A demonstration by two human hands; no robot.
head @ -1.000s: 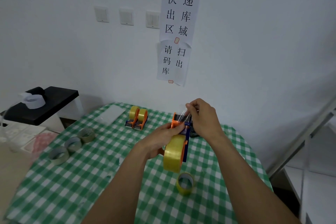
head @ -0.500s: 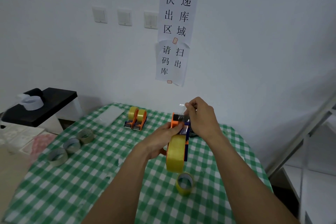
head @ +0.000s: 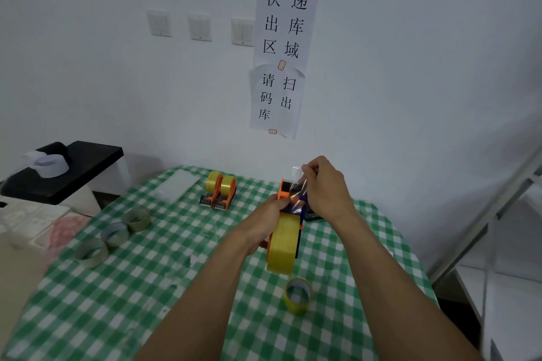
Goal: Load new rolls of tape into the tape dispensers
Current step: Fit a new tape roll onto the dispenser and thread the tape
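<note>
An orange and blue tape dispenser with a full yellow tape roll in it is held above the table. My left hand grips the dispenser from the left side. My right hand pinches the clear loose end of the tape and holds it up over the dispenser's head. A thin yellow tape roll stands on the green checked tablecloth just below. Two loaded orange dispensers sit side by side at the back of the table.
Three used-up cardboard tape cores lie in a row at the table's left. A white flat sheet lies at the back left. A black side table with a white tape roll stands left. A metal rack is right.
My right hand has kept the tape end pinched and shifted it slightly above the dispenser head. The left hand holds the dispenser in almost the same place.
</note>
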